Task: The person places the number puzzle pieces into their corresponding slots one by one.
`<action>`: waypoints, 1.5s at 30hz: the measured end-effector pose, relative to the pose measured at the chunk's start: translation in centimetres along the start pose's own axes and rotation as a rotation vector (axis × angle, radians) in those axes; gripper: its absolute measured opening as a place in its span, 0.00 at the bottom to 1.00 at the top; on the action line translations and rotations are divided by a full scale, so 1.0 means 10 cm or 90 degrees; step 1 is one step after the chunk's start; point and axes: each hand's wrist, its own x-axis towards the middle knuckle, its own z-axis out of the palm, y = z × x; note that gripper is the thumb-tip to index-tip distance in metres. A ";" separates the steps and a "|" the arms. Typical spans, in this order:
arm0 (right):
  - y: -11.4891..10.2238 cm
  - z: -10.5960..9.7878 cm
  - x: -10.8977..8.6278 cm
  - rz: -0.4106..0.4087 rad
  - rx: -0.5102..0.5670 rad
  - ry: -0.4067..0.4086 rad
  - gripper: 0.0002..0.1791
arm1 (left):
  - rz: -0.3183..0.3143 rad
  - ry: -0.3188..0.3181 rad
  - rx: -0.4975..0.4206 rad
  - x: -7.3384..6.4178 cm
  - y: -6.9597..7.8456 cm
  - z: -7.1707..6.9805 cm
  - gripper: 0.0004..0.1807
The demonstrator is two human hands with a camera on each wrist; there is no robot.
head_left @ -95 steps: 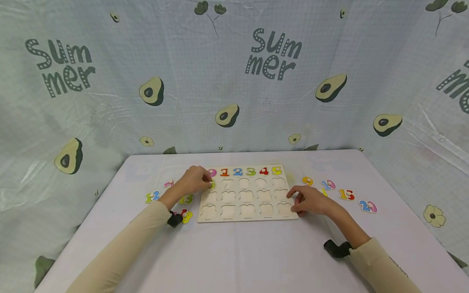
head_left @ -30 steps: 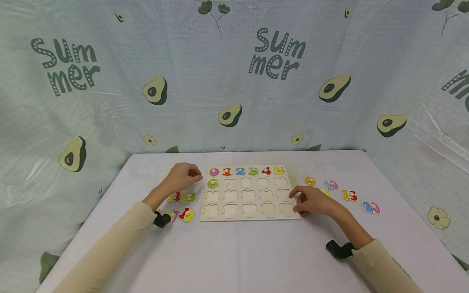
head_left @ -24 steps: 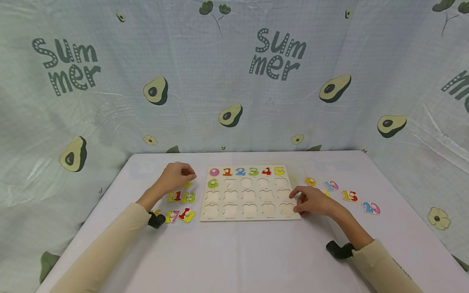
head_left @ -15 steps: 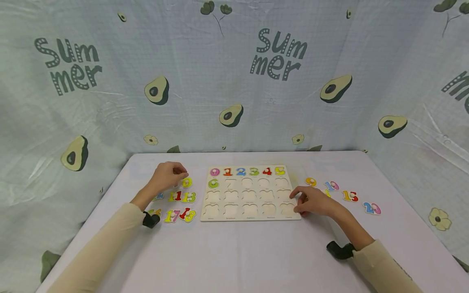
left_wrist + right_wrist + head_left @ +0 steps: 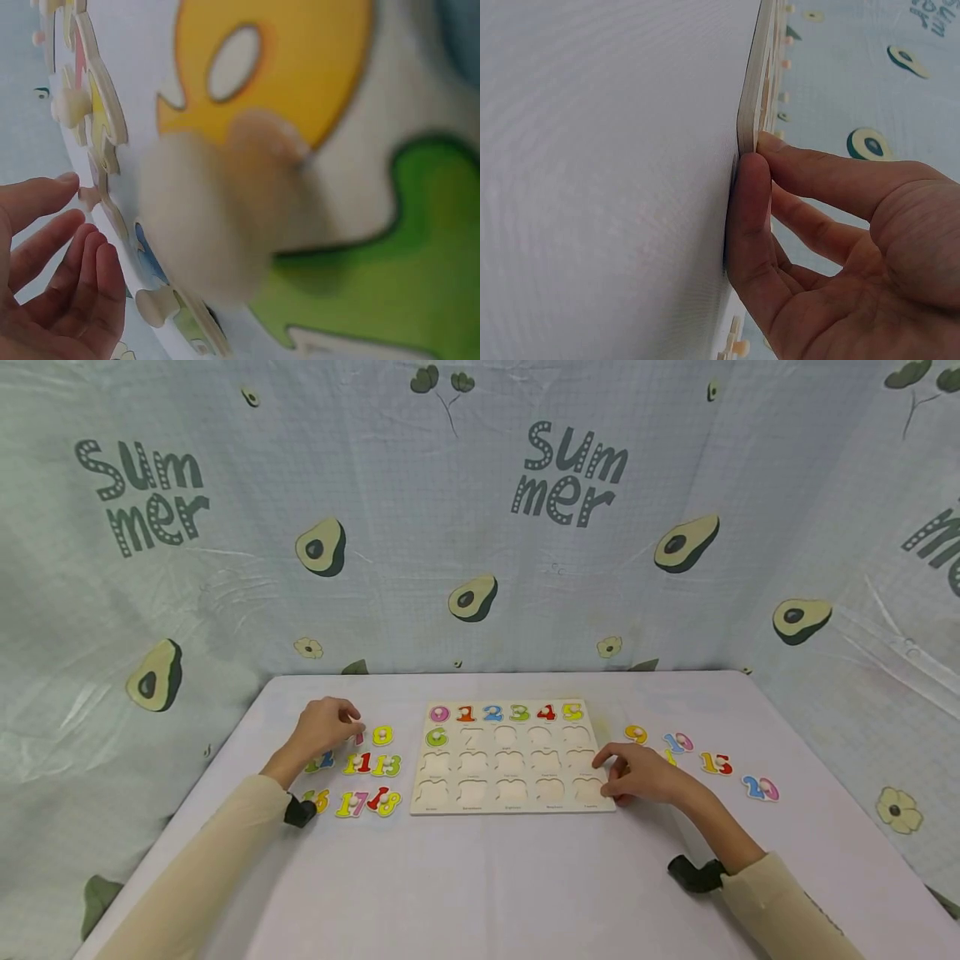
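Observation:
A wooden number puzzle board (image 5: 453,783) lies in mid-table, coloured 0 to 5 along its top row and a green 6 (image 5: 437,737) below the 0. My left hand (image 5: 322,725) is at the pink 7 piece (image 5: 359,739), left of the board. In the left wrist view its thumb and fingers are apart, their tips beside a small knob (image 5: 88,197). With thumb and index finger, my right hand (image 5: 641,771) pinches the board's lower right edge; the right wrist view shows the thumb on top at the board's corner (image 5: 748,124).
Left of the board lie several knobbed pieces: a yellow one (image 5: 383,735), 12 (image 5: 320,762), 11 (image 5: 357,764), 13 (image 5: 387,766), 16 (image 5: 318,799), 17 (image 5: 351,804) and 18 (image 5: 385,802). To the right are 9 (image 5: 635,733), 10 (image 5: 678,742), 15 (image 5: 717,763) and 20 (image 5: 761,788).
My left hand has let go of the green 6, which sits in the board, and has moved left to the pink 7. The right hand stays at the board's edge.

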 end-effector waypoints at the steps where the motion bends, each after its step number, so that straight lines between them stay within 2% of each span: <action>1: 0.00 0.00 0.00 0.001 0.000 0.000 0.21 | -0.001 -0.004 0.002 0.00 -0.01 0.00 0.17; 8: -0.01 0.00 0.01 0.005 0.000 0.001 0.21 | 0.000 -0.032 -0.003 0.02 -0.01 -0.02 0.15; 12: -0.01 -0.01 0.01 0.000 -0.001 0.003 0.21 | 0.003 -0.037 0.002 0.01 0.00 -0.02 0.15; 18: -0.01 0.00 -0.01 0.001 -0.001 0.004 0.21 | -0.014 -0.040 0.014 0.02 0.02 -0.01 0.14; 33: -0.01 0.00 -0.02 -0.002 -0.009 0.007 0.21 | -0.026 -0.027 0.018 0.02 0.01 0.01 0.13; 45: 0.02 -0.01 -0.01 -0.007 -0.007 -0.001 0.22 | -0.003 -0.003 0.018 0.02 0.06 -0.01 0.12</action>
